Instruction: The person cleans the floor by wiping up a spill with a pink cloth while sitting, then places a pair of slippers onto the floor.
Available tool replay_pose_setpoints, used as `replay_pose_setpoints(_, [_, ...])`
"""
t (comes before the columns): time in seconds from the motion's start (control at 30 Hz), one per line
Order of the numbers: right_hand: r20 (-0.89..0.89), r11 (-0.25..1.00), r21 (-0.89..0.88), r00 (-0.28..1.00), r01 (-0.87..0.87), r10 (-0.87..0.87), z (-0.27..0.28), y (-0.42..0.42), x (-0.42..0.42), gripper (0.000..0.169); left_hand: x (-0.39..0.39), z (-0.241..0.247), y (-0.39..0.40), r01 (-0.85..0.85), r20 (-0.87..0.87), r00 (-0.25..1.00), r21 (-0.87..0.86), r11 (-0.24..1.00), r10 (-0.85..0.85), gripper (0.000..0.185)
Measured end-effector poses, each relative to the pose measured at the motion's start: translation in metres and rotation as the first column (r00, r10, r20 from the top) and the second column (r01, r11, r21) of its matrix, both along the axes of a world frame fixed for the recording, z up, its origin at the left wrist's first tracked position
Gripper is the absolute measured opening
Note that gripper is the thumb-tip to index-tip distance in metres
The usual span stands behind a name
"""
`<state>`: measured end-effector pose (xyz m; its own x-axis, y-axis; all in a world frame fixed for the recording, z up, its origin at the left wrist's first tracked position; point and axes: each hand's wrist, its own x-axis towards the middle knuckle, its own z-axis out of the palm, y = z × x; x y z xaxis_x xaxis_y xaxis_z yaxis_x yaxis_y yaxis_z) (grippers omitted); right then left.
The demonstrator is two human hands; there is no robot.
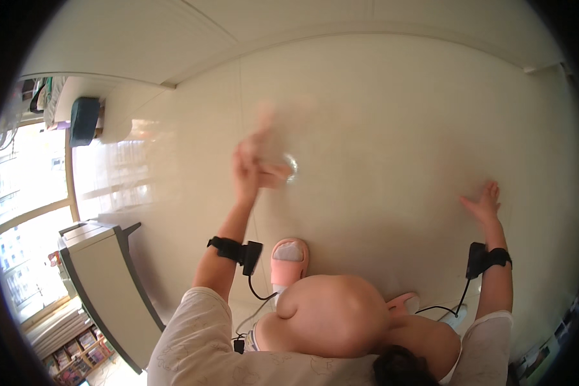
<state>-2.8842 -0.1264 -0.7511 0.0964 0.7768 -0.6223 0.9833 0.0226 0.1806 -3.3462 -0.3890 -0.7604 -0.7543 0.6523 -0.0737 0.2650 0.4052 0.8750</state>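
My left hand (251, 161) is out ahead of my left foot, over the glossy pale tiled floor (366, 135). It is blurred, with something pinkish at its right side that may be its own fingers or a small held thing. Over the floor to the right, my right hand (485, 205) has its thumb and fingers spread and holds nothing. Whether either hand touches the floor is unclear. A black strapped device sits on my left forearm (234, 253), and another on my right forearm (485, 261).
Pink slippers (289, 263) are on my feet, close to my bent knees (333, 309). Cables run from both forearm devices. A pale cabinet with dark edges (108, 284) stands at left, near bright windows (31, 169). Behind it is a dark blue box-like object (84, 120). A pale wall (309, 19) bounds the far side.
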Motion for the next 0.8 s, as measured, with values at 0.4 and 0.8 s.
replay_pose_setpoints(0.4, [0.013,0.996,-0.084,1.000,0.000,0.002,-0.046,0.015,0.016,0.115,0.171,-0.053,0.179,0.541,-0.325,0.811,0.098,0.835,-0.487,0.025])
replay_pose_setpoints(0.8, [-0.210,0.998,0.060,0.978,0.018,-0.005,-0.048,0.008,0.043,0.116,-0.112,-0.073,0.055,-0.297,-0.482,0.861,-0.220,0.929,0.161,0.045])
